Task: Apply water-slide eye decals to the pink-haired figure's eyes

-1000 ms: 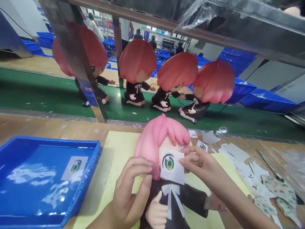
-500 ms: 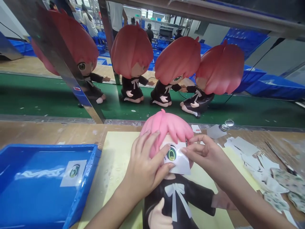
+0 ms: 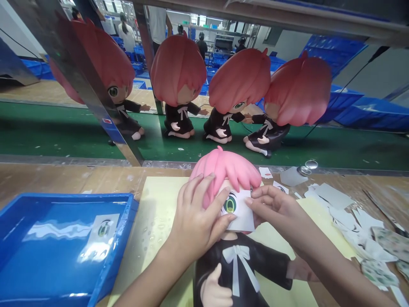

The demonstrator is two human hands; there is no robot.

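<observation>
A pink-haired figure (image 3: 228,168) in a black dress with a white bow faces me on a pale yellow sheet (image 3: 153,221). Over its face lies a white eye decal (image 3: 243,213) bearing a green printed eye. My left hand (image 3: 200,213) is wrapped round the side of the figure's head, its fingers on the hair, thumb and index fingertip by the printed eye. With thumb and fingers closed, my right hand (image 3: 271,204) pinches the decal's right edge. Part of the face is hidden beneath the decal and my fingers.
At left, a blue tray (image 3: 41,256) holds water and another eye decal (image 3: 104,230). To the right are paper scraps (image 3: 335,200), tweezers (image 3: 383,211) and a small bottle (image 3: 294,175). Several similar figures (image 3: 179,72) stand on the green belt (image 3: 179,151) behind a metal post (image 3: 105,106).
The view has shifted slightly. The decal's right side now lies flatter and straighter against the face, with my right fingers still at its edge. My left hand has barely moved.
</observation>
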